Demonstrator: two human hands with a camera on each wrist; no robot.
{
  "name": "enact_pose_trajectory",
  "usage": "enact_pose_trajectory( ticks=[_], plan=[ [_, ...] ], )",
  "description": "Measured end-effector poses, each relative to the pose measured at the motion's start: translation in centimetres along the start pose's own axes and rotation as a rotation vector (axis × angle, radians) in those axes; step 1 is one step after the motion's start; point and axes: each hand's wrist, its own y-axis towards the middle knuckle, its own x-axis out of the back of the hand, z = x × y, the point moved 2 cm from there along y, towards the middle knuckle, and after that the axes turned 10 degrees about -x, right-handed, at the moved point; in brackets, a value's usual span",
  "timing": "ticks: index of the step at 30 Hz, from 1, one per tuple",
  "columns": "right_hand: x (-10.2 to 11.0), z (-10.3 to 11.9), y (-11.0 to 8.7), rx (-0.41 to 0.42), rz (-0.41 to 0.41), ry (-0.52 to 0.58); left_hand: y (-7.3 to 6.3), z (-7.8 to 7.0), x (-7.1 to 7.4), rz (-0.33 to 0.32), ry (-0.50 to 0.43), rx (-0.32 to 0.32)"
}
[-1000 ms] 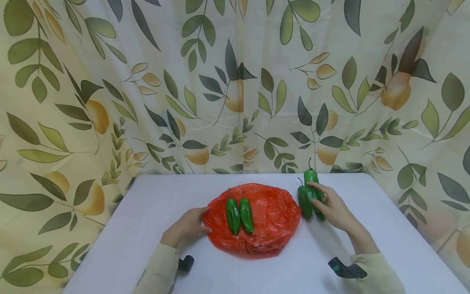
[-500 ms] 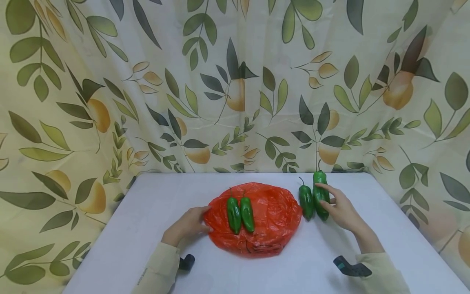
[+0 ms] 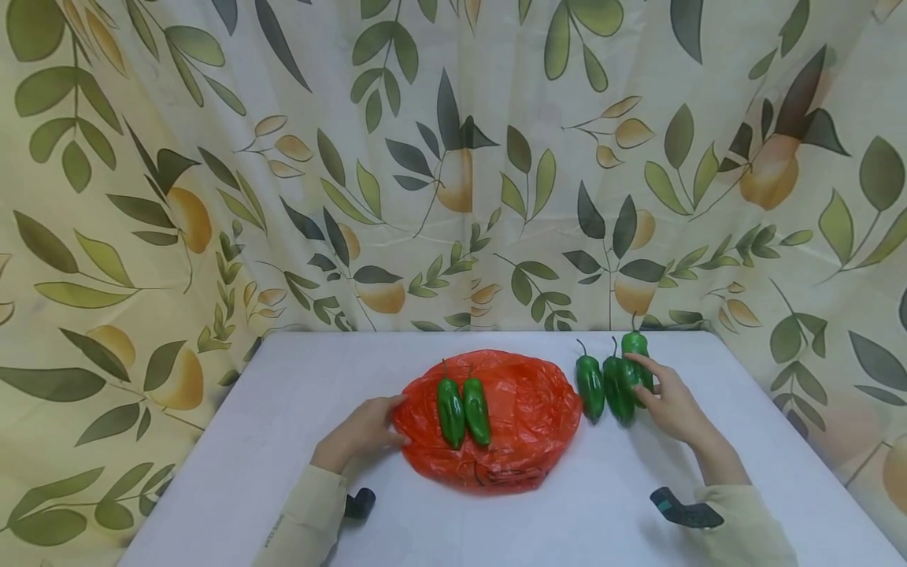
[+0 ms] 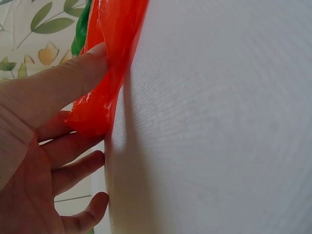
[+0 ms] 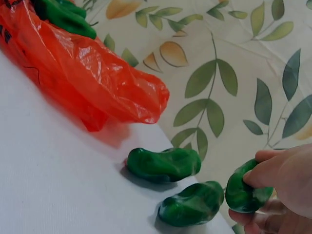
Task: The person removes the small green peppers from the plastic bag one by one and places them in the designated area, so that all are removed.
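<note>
In the head view, my left hand [image 3: 363, 433] is at the left edge of a crumpled red plastic bag [image 3: 527, 417]. The left wrist view shows its thumb on one side of the red plastic [image 4: 122, 29] and fingers on the other, pinching it. Two glossy green peppers [image 3: 450, 413] lie side by side on the bag. My right hand [image 3: 673, 405] holds another green pepper [image 3: 635, 343] between thumb and fingers. Left of it, a pair of green peppers [image 3: 590, 386] lies on the table with stems pointing away; the right wrist view shows the held pepper [image 5: 241, 192] beside them.
A white table [image 3: 453, 535] extends beneath everything. Behind it hangs a curtain [image 3: 453, 173] printed with leaves and fruit. Dark wrist devices [image 3: 686, 510] sit at both cuffs of the light sleeves [image 3: 744, 528].
My right hand has moved rightward with its pepper, past the two loose peppers, and the second one now shows fully. My left hand stays at the bag's edge.
</note>
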Motion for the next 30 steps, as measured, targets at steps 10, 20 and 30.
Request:
enact_pose_trajectory(
  ticks=[10, 20, 30],
  plan=[
    [0.2, -1.6, 0.6, -0.034, 0.013, -0.007, -0.3, 0.0, 0.0, 0.003, 0.002, 0.001],
    [-0.3, -3.1, 1.0, -0.104, 0.069, -0.042, -0.2, -0.1, 0.2, 0.01, -0.006, 0.004],
    [-1.1, -4.6, 1.5, -0.122, 0.107, -0.051, 0.2, 0.2, 0.1, 0.003, 0.03, -0.063]
  ],
)
